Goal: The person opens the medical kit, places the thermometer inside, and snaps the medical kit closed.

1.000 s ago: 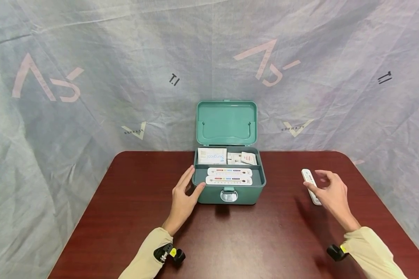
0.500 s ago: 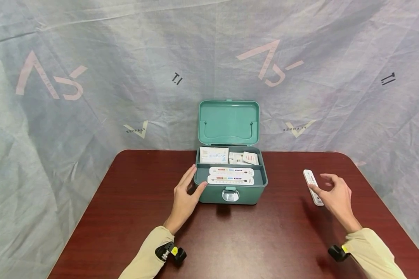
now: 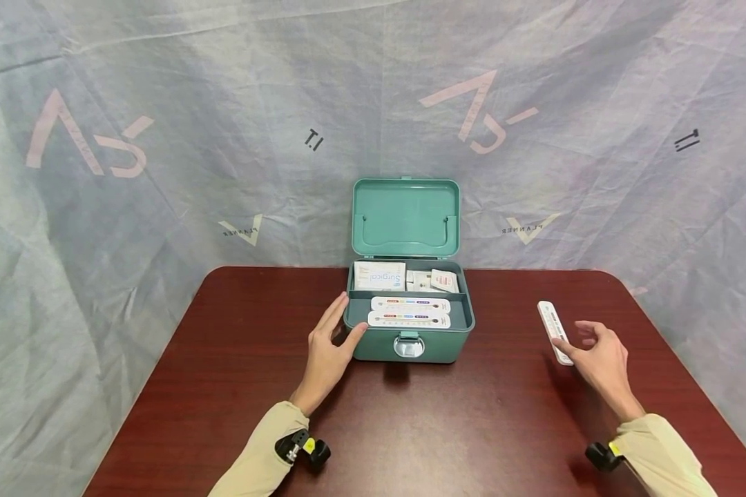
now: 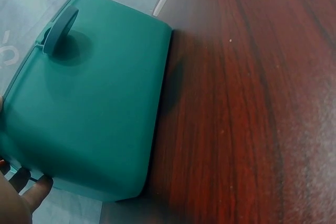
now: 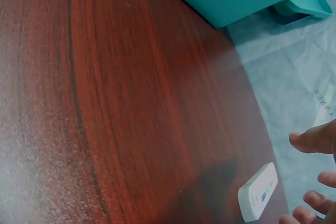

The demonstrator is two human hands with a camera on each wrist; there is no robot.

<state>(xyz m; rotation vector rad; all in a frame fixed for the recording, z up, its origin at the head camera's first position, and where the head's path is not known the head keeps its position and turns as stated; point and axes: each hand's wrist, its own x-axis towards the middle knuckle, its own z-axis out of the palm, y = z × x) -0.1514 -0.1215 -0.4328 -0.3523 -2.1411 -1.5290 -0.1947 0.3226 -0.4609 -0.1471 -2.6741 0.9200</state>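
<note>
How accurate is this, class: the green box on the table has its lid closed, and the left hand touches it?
The lid is not closed; the head view shows it standing open. The green box is on the table, and the left hand touches it.

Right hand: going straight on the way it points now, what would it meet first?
Probably the white strip, which the right hand partly overlaps in the head view. Height is unclear; if it passes above, the grey backdrop might come next.
</note>
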